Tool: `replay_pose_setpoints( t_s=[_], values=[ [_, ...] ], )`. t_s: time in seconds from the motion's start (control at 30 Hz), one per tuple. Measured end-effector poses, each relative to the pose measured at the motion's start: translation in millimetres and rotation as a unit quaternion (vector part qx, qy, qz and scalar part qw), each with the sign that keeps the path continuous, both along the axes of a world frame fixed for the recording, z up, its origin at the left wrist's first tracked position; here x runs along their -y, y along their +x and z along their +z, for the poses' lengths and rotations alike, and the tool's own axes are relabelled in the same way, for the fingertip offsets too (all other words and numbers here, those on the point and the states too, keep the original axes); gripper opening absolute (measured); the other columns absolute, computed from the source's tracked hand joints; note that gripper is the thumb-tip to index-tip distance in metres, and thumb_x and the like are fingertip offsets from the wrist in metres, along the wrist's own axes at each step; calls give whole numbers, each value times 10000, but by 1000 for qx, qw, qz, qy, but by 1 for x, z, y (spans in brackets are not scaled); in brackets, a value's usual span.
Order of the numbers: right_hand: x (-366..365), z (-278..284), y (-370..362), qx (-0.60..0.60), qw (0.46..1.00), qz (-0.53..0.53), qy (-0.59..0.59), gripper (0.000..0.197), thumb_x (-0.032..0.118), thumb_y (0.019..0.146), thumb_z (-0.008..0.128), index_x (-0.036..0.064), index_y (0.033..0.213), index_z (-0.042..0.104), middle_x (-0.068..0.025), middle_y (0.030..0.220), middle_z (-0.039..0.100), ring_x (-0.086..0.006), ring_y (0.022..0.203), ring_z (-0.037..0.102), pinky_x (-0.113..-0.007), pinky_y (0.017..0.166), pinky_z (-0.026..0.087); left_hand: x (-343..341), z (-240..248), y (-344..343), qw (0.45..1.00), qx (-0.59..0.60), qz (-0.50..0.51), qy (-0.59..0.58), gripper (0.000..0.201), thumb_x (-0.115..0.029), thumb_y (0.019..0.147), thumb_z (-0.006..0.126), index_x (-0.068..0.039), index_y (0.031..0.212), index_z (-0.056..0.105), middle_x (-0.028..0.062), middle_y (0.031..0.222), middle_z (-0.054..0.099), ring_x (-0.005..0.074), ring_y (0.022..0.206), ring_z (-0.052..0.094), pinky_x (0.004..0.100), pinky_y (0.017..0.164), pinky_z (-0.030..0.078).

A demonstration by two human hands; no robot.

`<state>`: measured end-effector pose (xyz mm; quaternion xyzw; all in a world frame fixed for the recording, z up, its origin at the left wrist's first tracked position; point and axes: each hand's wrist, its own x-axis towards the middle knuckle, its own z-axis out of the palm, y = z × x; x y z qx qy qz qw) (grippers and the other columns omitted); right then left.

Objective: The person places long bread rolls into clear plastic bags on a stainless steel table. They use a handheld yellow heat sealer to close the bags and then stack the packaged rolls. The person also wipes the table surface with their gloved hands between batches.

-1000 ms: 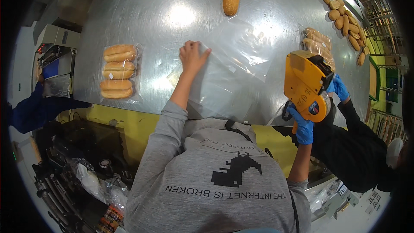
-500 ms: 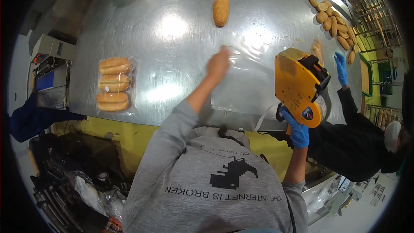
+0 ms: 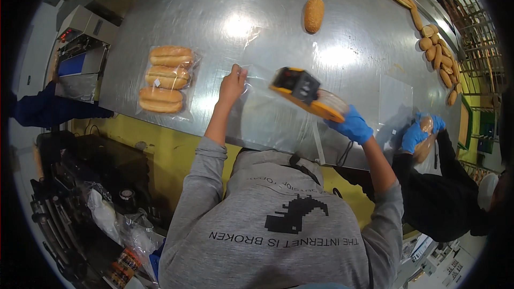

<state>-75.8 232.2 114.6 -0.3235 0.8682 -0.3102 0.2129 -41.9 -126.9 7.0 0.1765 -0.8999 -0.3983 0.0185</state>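
A clear plastic bag (image 3: 262, 115) lies flat on the steel table in front of me. My bare left hand (image 3: 232, 86) is closed on its left edge, fingers pinched together. In a blue glove, my right hand (image 3: 352, 125) grips a yellow and black label gun (image 3: 308, 96), which is tilted over the bag's right part and slightly blurred. A pale label strip (image 3: 318, 142) hangs below the gun near the table's front edge. To the left of my left hand lies a clear pack of long buns (image 3: 167, 76), stacked three in a column, with a small white label on it.
One seeded roll (image 3: 314, 15) lies far on the steel table (image 3: 203, 32). Loose breads (image 3: 436, 51) sit along the far right edge. A co-worker's gloved hands (image 3: 415, 136) hold bagged bread at the right. A machine (image 3: 85, 35) stands at the left.
My left hand has moved left and onto the bag's edge. The label gun has swung left and tipped over the bag. The co-worker's hands have come nearer their body with bread.
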Motion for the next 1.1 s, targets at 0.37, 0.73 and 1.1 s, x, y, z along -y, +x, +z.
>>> replay_pose_setpoints(
  t_s=[0.37,0.73,1.1],
  values=[
    [-88,18,82,82,964,-226,111,321,246,771,599,6,983,601,-164,846,642,-321,745,616,-398,666,472,-42,-1,0,988,-13,108,-105,305,-289,918,425,-100,1157,419,183,832,619,374,776,605,462,688,447],
    [-55,33,302,113,528,-763,-355,385,85,747,724,17,1086,555,-36,910,618,-98,777,590,-241,670,490,-304,-24,-104,941,-85,-223,-241,676,-556,833,465,-177,1380,341,264,1442,108,431,1315,154,525,1031,209],
    [-24,-19,210,-59,406,-869,-276,354,121,776,694,50,1109,598,-83,1103,611,-176,973,595,-289,853,465,-344,23,-391,933,-323,105,117,535,-454,791,612,-54,1102,439,251,1143,341,341,995,392,510,786,388]
  ],
)
